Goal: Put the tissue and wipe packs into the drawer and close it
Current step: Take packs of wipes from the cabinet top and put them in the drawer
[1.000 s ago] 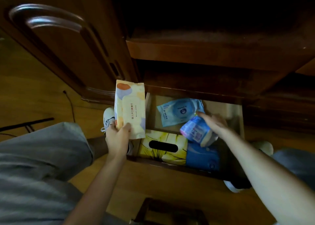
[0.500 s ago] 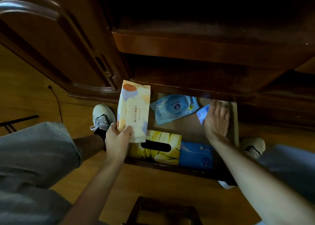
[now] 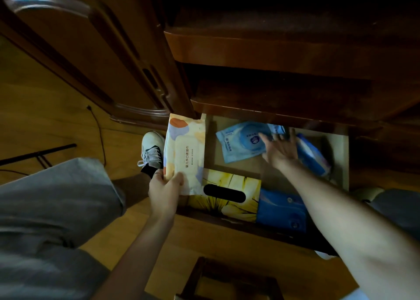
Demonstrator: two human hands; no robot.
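tissue box (image 3: 229,193) front-left in drawer (image 3: 341,161), flat pack (image 3: 281,211) right of it, two packs (image 3: 238,145) apparently lying behind

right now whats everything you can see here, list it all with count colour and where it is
drawer: 1, light wood inside, pulled open at the cabinet's base
wipe pack: 1, cream with orange and lilac patches, held over the drawer's left edge
flat wipe pack: 1, light blue, back of drawer
tissue box: 1, yellow flower print, front left of drawer
blue pack: 1, front of drawer, right of the box
blue and white pack: 1, right side of drawer
cabinet door: 1, dark wood, open at left
cable: 1, dark, on the floor
shoe: 1, white, left of drawer
left hand: grips the cream pack
right hand: fingers spread over the drawer's back
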